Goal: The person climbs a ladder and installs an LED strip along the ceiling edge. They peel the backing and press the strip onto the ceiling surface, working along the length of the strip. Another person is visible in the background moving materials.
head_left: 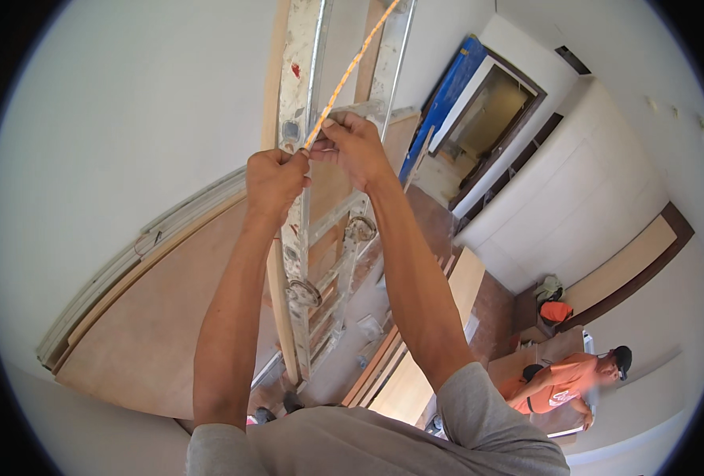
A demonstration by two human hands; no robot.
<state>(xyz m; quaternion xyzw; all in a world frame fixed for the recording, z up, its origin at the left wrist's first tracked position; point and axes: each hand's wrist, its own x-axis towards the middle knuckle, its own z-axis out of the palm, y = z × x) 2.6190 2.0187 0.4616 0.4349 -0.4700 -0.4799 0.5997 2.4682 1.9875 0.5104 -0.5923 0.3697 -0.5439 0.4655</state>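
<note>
An orange, twisted-looking cord (344, 78) runs from the top edge of the picture down to my hands. My left hand (277, 182) is closed, its thumb and fingers pinching at the cord's lower end. Just to its right and slightly higher, my right hand (353, 147) is closed too, its fingertips pinching the same stretch of cord. What lies between the fingertips is partly hidden. Close behind both hands stands a paint-spattered metal ladder (295, 87), its rails and rungs reaching down to the floor.
Wooden boards (154, 317) lean against the white wall at left. Light planks (403, 381) lie low to the right of the ladder. A blue covered panel (451, 83) stands beside a doorway (487, 111). At lower right, a person in an orange shirt (566, 381) bends near a board.
</note>
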